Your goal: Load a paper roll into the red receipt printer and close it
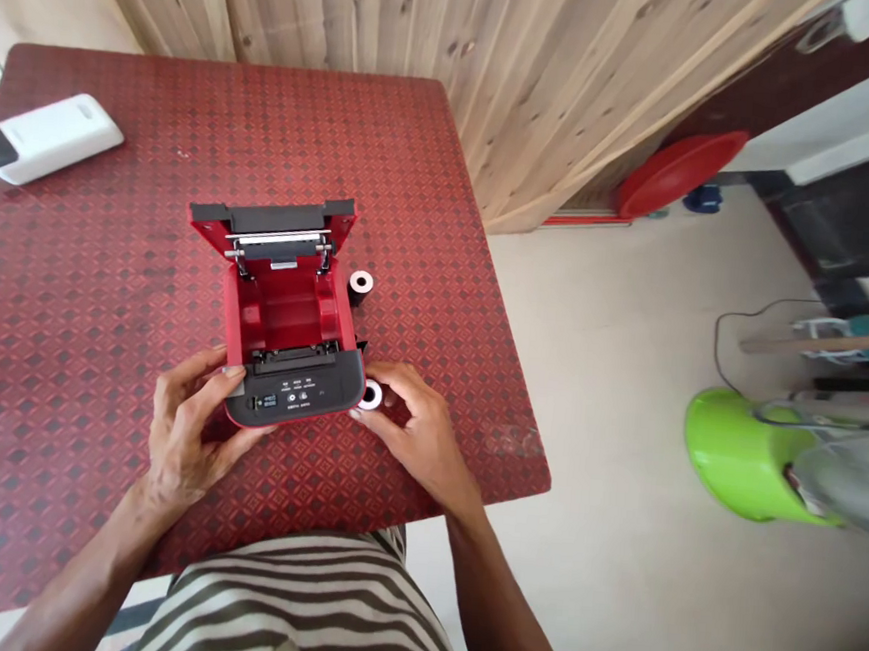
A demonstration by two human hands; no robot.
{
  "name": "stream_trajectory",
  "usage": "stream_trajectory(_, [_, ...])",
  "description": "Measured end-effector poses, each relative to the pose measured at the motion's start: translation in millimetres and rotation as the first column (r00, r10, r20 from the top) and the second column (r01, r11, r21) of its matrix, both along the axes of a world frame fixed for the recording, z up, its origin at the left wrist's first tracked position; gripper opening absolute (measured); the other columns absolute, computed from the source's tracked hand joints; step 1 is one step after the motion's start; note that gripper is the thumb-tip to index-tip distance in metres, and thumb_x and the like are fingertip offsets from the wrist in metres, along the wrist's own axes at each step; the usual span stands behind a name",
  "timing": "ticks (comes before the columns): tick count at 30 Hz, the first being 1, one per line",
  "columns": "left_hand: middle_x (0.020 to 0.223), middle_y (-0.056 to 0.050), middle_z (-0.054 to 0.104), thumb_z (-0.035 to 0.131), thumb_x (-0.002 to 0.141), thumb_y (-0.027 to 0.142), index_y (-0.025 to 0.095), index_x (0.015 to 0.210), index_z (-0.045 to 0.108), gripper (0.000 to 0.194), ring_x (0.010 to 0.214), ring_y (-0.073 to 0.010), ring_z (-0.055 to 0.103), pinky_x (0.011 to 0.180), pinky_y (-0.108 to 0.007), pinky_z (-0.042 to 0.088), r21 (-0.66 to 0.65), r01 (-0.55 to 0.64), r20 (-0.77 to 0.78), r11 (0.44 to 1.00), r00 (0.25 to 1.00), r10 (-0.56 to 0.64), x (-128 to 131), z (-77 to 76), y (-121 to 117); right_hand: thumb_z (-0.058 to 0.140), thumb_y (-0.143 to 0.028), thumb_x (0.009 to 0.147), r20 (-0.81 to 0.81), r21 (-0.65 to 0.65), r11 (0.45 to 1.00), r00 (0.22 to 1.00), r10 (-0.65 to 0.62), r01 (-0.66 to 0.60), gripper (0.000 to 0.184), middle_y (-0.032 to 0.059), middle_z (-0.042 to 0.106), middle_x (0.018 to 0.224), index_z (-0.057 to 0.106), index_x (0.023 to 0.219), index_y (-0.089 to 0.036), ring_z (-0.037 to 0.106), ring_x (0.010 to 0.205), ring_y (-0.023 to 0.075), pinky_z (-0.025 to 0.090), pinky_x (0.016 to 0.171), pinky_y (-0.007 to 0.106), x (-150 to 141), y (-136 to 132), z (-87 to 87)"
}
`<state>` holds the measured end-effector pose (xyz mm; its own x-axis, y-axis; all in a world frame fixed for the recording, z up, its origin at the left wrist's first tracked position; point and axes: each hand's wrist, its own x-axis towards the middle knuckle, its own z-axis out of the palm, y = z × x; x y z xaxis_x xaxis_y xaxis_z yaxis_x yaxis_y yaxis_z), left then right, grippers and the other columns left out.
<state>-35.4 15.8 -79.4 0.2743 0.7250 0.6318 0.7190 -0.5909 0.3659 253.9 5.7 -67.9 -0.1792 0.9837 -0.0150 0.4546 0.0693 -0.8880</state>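
A red and black receipt printer lies on the table with its lid raised and its red paper bay bare inside. My left hand grips the printer's left front corner, thumb and fingers closed about it. At the opposite front corner, my right hand has thumb and fingers around a small paper roll, whose white end with a dark core faces up. A second paper roll stands upright by the printer's right side, behind the first.
The red patterned table ends to the right of my right hand. A white device with a dark end, like a power bank, lies at the far left. Wooden panelling rises behind. A green stool-like object and red basin are off to the right.
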Motion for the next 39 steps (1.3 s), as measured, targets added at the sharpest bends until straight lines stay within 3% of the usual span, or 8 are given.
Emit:
stream_trajectory(5, [0.132, -0.016, 0.063, 0.088, 0.081, 0.036, 0.026, 0.149, 0.050, 0.079, 0.117, -0.0280, 0.067, 0.091, -0.043, 0.064, -0.010, 0.005, 0.007, 1.000, 1.000, -0.005, 0, 0.5, -1, 0.080, -0.036, 0.090, -0.119, -0.014, 0.998, 0.991, -0.057, 0.056, 0.027, 0.0039, 0.075, 0.107, 0.073, 0.115, -0.027, 0.070, 0.098, 0.0216, 0.056, 0.089, 0.038, 9, -1, 16.2])
stream_trajectory(8, [0.134, -0.017, 0.062, 0.087, 0.081, 0.032, 0.025, 0.151, 0.049, 0.080, 0.121, -0.0292, 0.065, 0.095, -0.044, 0.063, -0.037, 0.007, 0.022, 0.999, 1.000, -0.006, 1, 0.6, -2, 0.080, -0.040, 0.091, -0.266, -0.015, 0.980, 0.946, 0.187, -0.198, 0.036, 0.0036, 0.076, 0.107, 0.072, 0.124, -0.030, 0.069, 0.098, 0.0218, 0.056, 0.089, 0.039, 29, 9, 56.6])
stream_trajectory(11, [0.135, -0.017, 0.061, 0.088, 0.080, 0.031, 0.024, 0.150, 0.050, 0.079, 0.122, -0.0286, 0.065, 0.096, -0.041, 0.062, -0.040, 0.018, 0.037, 0.999, 0.999, -0.017, 2, 1.2, -3, 0.076, -0.046, 0.094, -0.368, 0.000, 0.859, 0.798, 0.476, -0.512, 0.043, 0.0044, 0.079, 0.103, 0.069, 0.133, -0.029, 0.071, 0.099, 0.0236, 0.057, 0.091, 0.042, 30, 32, 93.4])
stream_trajectory(15, [0.136, -0.014, 0.061, 0.082, 0.087, 0.036, 0.025, 0.149, 0.050, 0.070, 0.119, -0.0258, 0.067, 0.094, -0.038, 0.063, -0.053, 0.005, 0.029, 0.999, 1.000, -0.003, 1, 1.2, -6, 0.078, -0.042, 0.093, -0.138, 0.001, 0.834, 0.826, 0.547, -0.552, 0.037, 0.0023, 0.078, 0.108, 0.069, 0.126, -0.027, 0.073, 0.097, 0.0211, 0.058, 0.089, 0.037, -1, 71, 113.1])
stream_trajectory(18, [0.137, -0.015, 0.060, 0.079, 0.090, 0.038, 0.023, 0.147, 0.052, 0.065, 0.121, -0.0262, 0.066, 0.096, -0.038, 0.062, -0.081, 0.002, 0.025, 0.997, 1.000, 0.000, 0, -0.6, -9, 0.080, -0.032, 0.092, 0.259, 0.111, 0.845, 0.836, 0.484, -0.524, 0.027, 0.0024, 0.077, 0.110, 0.071, 0.116, -0.024, 0.071, 0.102, 0.0217, 0.055, 0.094, 0.037, -33, 88, 115.2])
stream_trajectory(23, [0.136, -0.017, 0.060, 0.079, 0.090, 0.036, 0.019, 0.145, 0.052, 0.064, 0.120, -0.0255, 0.066, 0.096, -0.036, 0.062, -0.068, 0.020, 0.032, 0.997, 0.999, -0.018, 2, -1.6, -8, 0.062, -0.011, 0.101, 0.700, 0.006, 0.836, 0.599, 0.388, -0.548, 0.014, 0.0107, 0.076, 0.108, 0.069, 0.112, -0.013, 0.069, 0.105, 0.0260, 0.052, 0.085, 0.036, -75, 95, 111.5])
stream_trajectory(31, [0.139, -0.018, 0.057, 0.078, 0.089, 0.033, 0.020, 0.149, 0.049, 0.068, 0.126, -0.0266, 0.064, 0.098, -0.036, 0.064, -0.118, 0.043, 0.060, 0.992, 0.998, -0.036, 2, -2.4, -9, 0.049, -0.006, 0.104, 0.791, -0.108, 0.804, 0.439, 0.426, -0.585, 0.024, 0.0148, 0.076, 0.106, 0.069, 0.114, -0.010, 0.071, 0.104, 0.0249, 0.049, 0.079, 0.033, -100, 110, 88.3])
stream_trajectory(39, [0.139, -0.019, 0.056, 0.076, 0.092, 0.032, 0.021, 0.152, 0.046, 0.068, 0.125, -0.0271, 0.063, 0.094, -0.037, 0.065, -0.133, 0.041, 0.048, 0.990, 0.998, -0.035, 2, -3.0, -11, 0.045, -0.001, 0.102, 0.779, -0.126, 0.781, 0.427, 0.460, -0.612, 0.028, 0.0172, 0.077, 0.109, 0.070, 0.115, -0.008, 0.074, 0.102, 0.0276, 0.054, 0.085, 0.038, -103, 122, 69.6])
